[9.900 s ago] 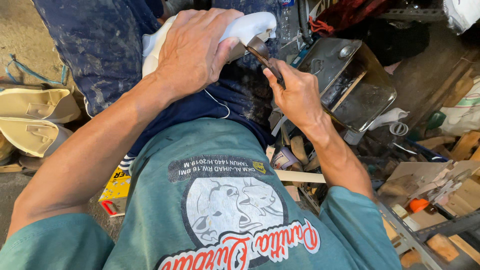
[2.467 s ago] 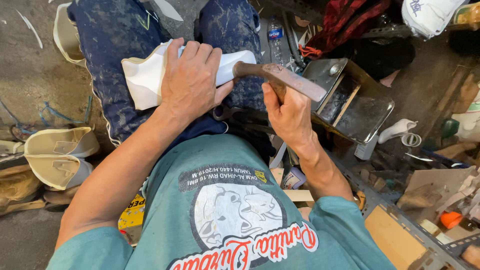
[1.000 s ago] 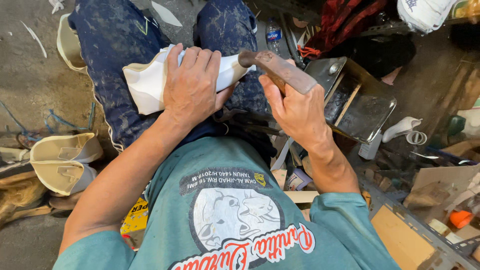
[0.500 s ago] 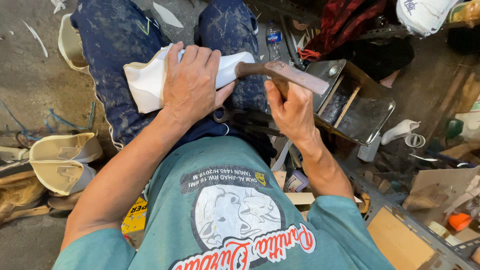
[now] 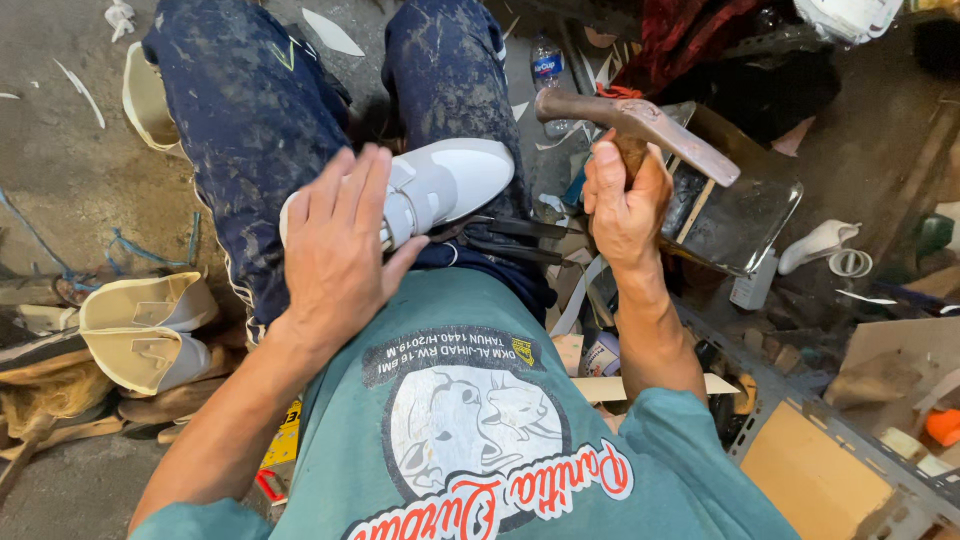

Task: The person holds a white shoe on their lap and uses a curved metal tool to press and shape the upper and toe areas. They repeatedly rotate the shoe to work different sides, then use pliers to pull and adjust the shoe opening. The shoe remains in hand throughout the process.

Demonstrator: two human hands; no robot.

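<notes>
**Shoe on the lap, hammer raised**

Nearest the camera is a teal printed shirt [image 5: 480, 440], with both forearms reaching out from it. The left hand [image 5: 335, 240] lies flat on a white shoe [image 5: 445, 185], fingers together and stretched forward, palm covering the shoe's rear part — the toe end sticks out to the right. The shoe rests across the lap on dusty blue trousers [image 5: 240, 130]. The right hand [image 5: 625, 195] is wrapped tight round the handle of a hammer [image 5: 640, 125], whose rusty head stands above the fist, just right of the shoe and clear of it. Black pincers [image 5: 515, 235] lie on the lap between shoe and right wrist. Beyond the hammer sits a dark metal tray [image 5: 745, 215]; farther off — a plastic bottle [image 5: 545, 70] on the floor.
</notes>
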